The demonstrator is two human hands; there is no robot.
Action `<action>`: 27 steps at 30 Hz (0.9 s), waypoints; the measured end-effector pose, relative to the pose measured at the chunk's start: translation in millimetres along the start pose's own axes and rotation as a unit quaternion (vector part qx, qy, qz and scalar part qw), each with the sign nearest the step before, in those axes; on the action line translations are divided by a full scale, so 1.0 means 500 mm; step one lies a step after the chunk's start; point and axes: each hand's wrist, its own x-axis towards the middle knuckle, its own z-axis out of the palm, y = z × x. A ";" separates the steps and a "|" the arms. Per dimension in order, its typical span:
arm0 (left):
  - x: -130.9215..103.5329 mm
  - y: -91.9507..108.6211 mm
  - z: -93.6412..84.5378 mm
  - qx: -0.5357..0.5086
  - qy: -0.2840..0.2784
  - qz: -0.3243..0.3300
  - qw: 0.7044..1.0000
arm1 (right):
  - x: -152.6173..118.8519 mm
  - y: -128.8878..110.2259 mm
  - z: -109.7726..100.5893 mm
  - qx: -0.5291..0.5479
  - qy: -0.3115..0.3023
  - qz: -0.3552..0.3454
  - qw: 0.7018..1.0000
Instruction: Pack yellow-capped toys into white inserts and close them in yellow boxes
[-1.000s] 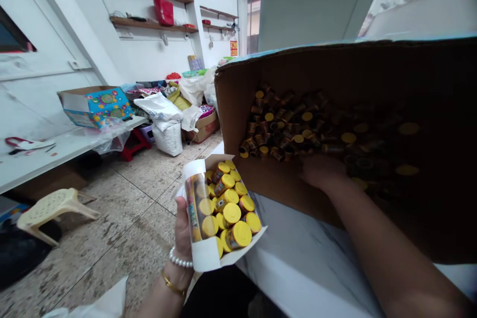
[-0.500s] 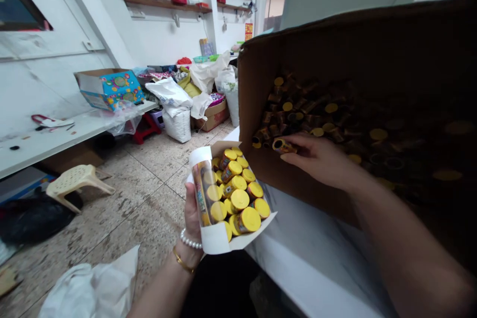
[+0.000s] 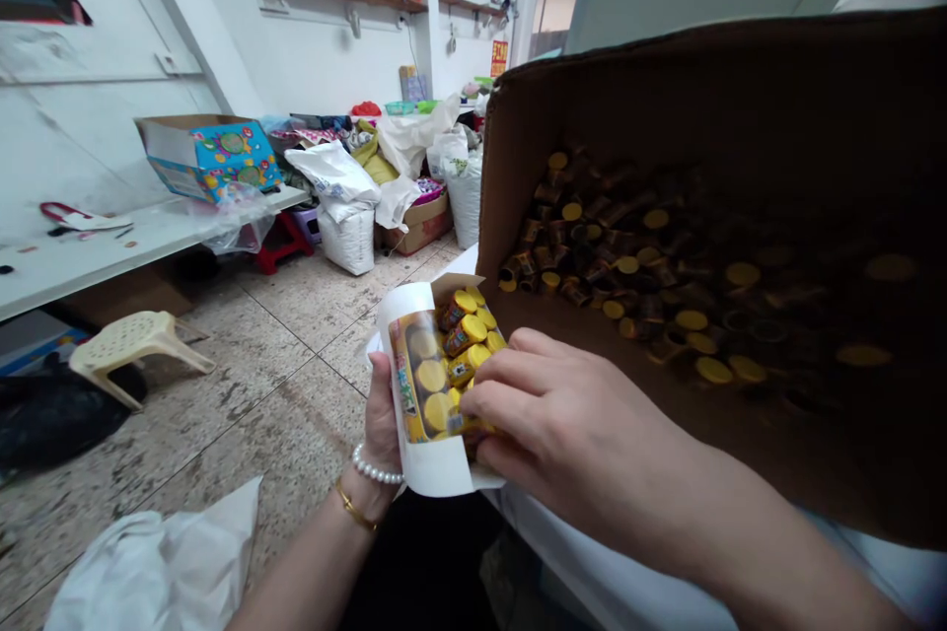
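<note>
My left hand [image 3: 383,419], with a pearl bracelet and a gold bangle at its wrist, holds an open white box [image 3: 436,468] by its left side. The box has a clear window and contains several small tubs [image 3: 465,333] with yellow lids, packed in rows. Over the lower right part of the box, my right hand [image 3: 544,404] has its fingers curled down among the tubs. Its fingertips are partly hidden, and what they hold cannot be made out. At the right, a large cardboard box [image 3: 510,148] holds a heap of similar tubs [image 3: 592,246].
A white-topped table lies under the cardboard box. On the left are a long bench [image 3: 148,232] with a blue patterned box [image 3: 214,158], a cream stool [image 3: 133,340] and a red stool [image 3: 285,242]. White sacks [image 3: 347,237] stand behind; plastic [image 3: 155,562] lies at lower left.
My right hand has moved left from inside the cardboard box, where it held a tub, to the white box. My left hand still holds the white box. The view has shifted slightly.
</note>
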 end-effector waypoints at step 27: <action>-0.001 0.001 0.010 -0.004 -0.022 -0.049 0.999 | -0.075 0.330 0.033 -0.034 0.038 0.357 0.933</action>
